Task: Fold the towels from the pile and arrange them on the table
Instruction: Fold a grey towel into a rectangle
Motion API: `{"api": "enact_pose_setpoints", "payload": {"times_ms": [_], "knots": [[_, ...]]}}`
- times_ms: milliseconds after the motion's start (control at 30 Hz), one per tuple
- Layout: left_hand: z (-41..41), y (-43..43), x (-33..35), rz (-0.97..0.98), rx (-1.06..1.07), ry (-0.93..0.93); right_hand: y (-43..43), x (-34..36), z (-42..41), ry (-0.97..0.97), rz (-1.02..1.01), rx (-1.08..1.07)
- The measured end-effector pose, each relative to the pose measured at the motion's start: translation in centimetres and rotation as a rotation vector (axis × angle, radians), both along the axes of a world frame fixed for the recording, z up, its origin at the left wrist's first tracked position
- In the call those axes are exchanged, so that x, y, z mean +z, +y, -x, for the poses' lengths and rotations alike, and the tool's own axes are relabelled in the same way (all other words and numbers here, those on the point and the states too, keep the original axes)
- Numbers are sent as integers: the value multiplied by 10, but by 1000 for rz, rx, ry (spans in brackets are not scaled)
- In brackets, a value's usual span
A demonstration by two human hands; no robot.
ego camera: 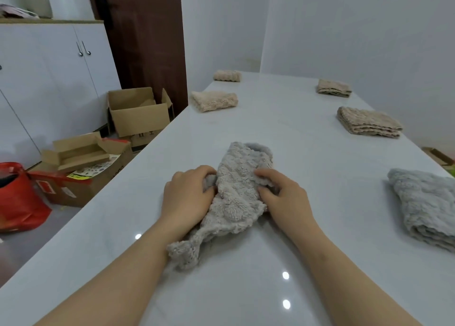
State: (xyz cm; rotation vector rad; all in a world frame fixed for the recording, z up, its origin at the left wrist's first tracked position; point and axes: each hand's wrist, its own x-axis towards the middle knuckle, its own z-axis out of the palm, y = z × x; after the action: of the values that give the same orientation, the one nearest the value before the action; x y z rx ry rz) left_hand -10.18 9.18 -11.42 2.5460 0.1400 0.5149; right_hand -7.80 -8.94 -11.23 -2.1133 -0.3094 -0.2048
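A crumpled grey fleece towel (pixel 234 192) lies in the middle of the white table (pixel 246 296). My left hand (pixel 187 195) grips its left edge and my right hand (pixel 283 195) grips its right edge, fingers curled into the cloth. One corner of the towel trails toward me. A folded grey towel (pixel 428 207) rests at the right edge. Folded beige towels sit farther back: two on the left (pixel 214 100) (pixel 227 75) and two on the right (pixel 368 122) (pixel 333 88).
Open cardboard boxes (pixel 139 113) (pixel 83 163) and a red bag (pixel 17 200) stand on the floor left of the table. White cabinets (pixel 56 74) line the left wall, beside a brown door (pixel 147 37). The wall runs close along the table's right side.
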Motion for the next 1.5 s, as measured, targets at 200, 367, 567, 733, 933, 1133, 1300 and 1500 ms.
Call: {"api": "enact_pose_setpoints", "payload": {"times_ms": [200,367,567,733,933,1133,1300,1500], "knots": [[-2,14,16,75,179,-206,-6,3,-3,-99,-83,-168],[0,34,21,-54,451,-7,-26,9,-7,-46,232,-453],[1,26,21,-1,274,215,-16,14,5,-215,573,-346],[6,29,29,170,151,316,-2,9,6,-31,684,13],[16,40,28,514,70,347,-13,16,-2,-53,425,28],[4,3,10,96,-52,208,-12,8,-2,-144,378,17],[13,-16,13,75,-361,-51,-14,4,-6,-167,389,-62],[20,-22,16,599,-471,46,-15,1,-8,-143,374,-143]]}}
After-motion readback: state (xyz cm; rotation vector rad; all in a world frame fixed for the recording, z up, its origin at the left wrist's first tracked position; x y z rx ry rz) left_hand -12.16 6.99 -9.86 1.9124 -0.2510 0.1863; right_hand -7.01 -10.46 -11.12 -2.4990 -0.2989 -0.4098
